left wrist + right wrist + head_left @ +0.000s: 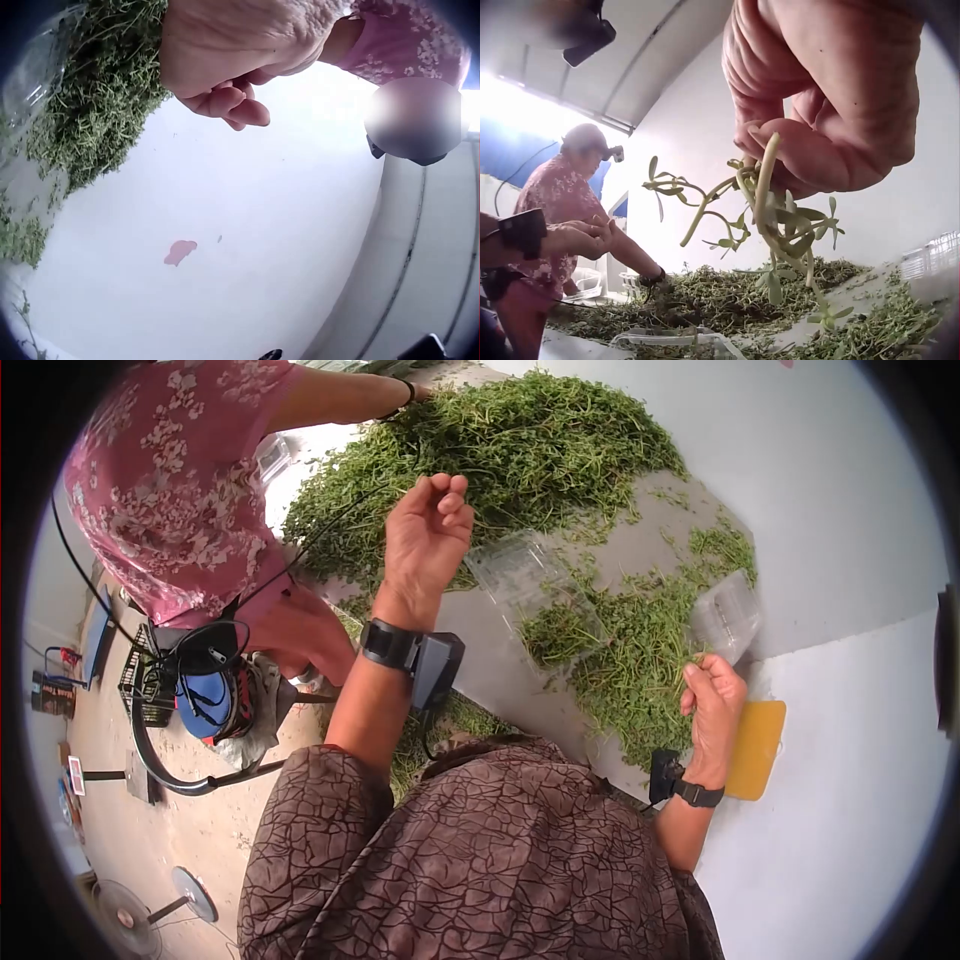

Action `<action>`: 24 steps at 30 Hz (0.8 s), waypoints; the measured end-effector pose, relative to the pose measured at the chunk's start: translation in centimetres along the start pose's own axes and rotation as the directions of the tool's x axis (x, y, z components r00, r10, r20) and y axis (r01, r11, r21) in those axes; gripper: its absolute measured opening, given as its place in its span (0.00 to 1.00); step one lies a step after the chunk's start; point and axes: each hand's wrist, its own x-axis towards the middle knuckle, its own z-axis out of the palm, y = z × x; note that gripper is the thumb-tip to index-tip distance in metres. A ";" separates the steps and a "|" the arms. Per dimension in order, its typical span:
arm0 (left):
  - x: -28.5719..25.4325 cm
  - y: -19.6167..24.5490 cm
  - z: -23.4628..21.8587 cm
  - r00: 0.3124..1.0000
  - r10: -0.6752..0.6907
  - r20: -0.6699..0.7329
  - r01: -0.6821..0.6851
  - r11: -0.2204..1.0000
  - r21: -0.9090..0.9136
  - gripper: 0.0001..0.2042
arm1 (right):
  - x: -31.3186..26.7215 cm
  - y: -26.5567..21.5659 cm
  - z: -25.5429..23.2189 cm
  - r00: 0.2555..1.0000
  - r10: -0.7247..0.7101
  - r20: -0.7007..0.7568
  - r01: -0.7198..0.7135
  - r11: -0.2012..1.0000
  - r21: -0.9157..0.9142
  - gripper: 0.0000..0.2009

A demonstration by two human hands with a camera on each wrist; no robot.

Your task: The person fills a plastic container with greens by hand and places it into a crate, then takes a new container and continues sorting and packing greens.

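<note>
My left hand (430, 540) is raised palm up over the large heap of green stems (520, 440), its fingers loosely curled and nothing visible in them. The left wrist view shows the same hand (240, 45) beside the heap. My right hand (715, 710) is at the right, by the smaller pile of greens (640, 650). Between thumb and fingers, the right hand (832, 97) pinches a few leafy sprigs (765, 195). A clear plastic box (530, 575) holding some greens lies between the hands; another clear container (727, 615) stands above the right hand.
A person in a pink flowered top (180, 490) reaches into the heap from the left. A yellow board (757, 750) is beside my right wrist. Black cables, a blue round-topped item (203, 705) and a fan (125, 918) are at the left.
</note>
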 end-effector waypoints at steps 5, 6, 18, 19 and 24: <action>-0.4 -1.9 1.6 0.985 -0.092 0.147 0.070 0.987 0.147 0.11 | -1.1 -1.2 1.0 0.999 0.020 -0.041 -0.019 0.999 0.033 0.05; -0.6 -2.7 1.9 0.972 -0.121 0.200 0.060 0.957 0.284 0.12 | -1.1 -1.4 1.3 1.000 0.010 -0.014 -0.010 1.000 0.028 0.05; -5.0 -10.5 1.7 0.523 -0.821 0.231 0.110 0.334 0.936 0.26 | -1.5 -1.9 4.1 0.994 0.047 0.100 -0.056 0.994 0.092 0.05; -5.0 -10.5 1.8 0.514 -0.832 0.206 0.126 0.311 0.942 0.28 | -1.6 -1.9 4.1 0.995 0.046 0.093 -0.058 0.991 0.125 0.04; -5.7 -11.2 1.1 0.612 -0.756 0.233 0.124 0.382 0.916 0.34 | -1.8 -2.0 4.1 0.997 0.032 0.076 -0.048 0.975 0.218 0.04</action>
